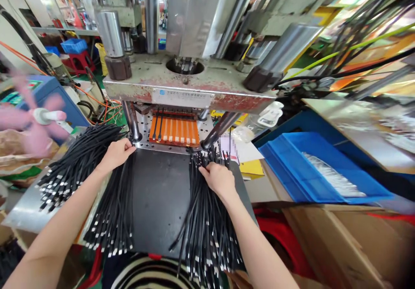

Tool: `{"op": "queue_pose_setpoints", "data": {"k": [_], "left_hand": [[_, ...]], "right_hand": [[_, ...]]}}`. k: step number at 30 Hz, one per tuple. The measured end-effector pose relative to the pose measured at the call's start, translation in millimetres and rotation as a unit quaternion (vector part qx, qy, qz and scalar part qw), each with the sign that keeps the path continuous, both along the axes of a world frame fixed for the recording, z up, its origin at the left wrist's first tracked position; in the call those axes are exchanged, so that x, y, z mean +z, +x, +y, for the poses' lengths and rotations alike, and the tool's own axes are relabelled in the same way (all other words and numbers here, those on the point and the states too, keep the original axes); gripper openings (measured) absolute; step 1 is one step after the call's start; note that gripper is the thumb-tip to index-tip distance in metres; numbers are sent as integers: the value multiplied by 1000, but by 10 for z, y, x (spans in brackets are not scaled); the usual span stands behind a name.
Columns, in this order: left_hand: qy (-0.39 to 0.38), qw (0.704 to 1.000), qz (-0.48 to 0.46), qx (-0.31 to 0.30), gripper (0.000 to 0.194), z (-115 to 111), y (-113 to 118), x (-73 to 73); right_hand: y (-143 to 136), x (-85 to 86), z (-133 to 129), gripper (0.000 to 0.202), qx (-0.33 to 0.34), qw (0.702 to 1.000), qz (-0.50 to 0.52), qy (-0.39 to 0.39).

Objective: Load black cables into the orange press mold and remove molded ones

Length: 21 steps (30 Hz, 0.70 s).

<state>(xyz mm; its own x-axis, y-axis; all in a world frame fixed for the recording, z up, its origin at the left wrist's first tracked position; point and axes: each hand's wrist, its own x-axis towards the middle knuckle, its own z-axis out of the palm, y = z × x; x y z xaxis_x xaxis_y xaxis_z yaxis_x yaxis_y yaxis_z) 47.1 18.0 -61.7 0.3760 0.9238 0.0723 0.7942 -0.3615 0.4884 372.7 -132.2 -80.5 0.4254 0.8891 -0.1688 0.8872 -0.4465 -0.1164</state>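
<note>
My left hand (120, 153) is closed at the upper end of the left cable bundle (119, 207), by the press's front left post; what its fingers pinch is too small to make out. On the right, my right hand (218, 177) has its fingers pressed together on the top of another bundle of black cables (207, 220). Between the bundles lies a black board (158, 198). Behind it, under the press, an orange slotted fixture (175, 129) holds two black strips in its left slots.
The metal press (188, 81) stands on thick posts ahead. More black cables (87, 150) are heaped at the left, near a spinning pink fan (40, 114). A blue tray (292, 163) with white pieces sits at the right, above cardboard boxes (340, 246).
</note>
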Motion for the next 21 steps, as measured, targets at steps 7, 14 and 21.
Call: {"op": "queue_pose_setpoints", "data": {"k": [7, 14, 21], "left_hand": [[-77, 960, -228, -142, 27, -363, 358, 504], [-259, 907, -244, -227, 27, -499, 1014, 911], [-228, 861, -410, -195, 25, -484, 1292, 1067]], "right_hand": [[65, 6, -104, 24, -94, 969, 150, 172], [-327, 396, -225, 22, 48, 876, 329, 349], [-685, 529, -107, 15, 123, 813, 457, 340]]}}
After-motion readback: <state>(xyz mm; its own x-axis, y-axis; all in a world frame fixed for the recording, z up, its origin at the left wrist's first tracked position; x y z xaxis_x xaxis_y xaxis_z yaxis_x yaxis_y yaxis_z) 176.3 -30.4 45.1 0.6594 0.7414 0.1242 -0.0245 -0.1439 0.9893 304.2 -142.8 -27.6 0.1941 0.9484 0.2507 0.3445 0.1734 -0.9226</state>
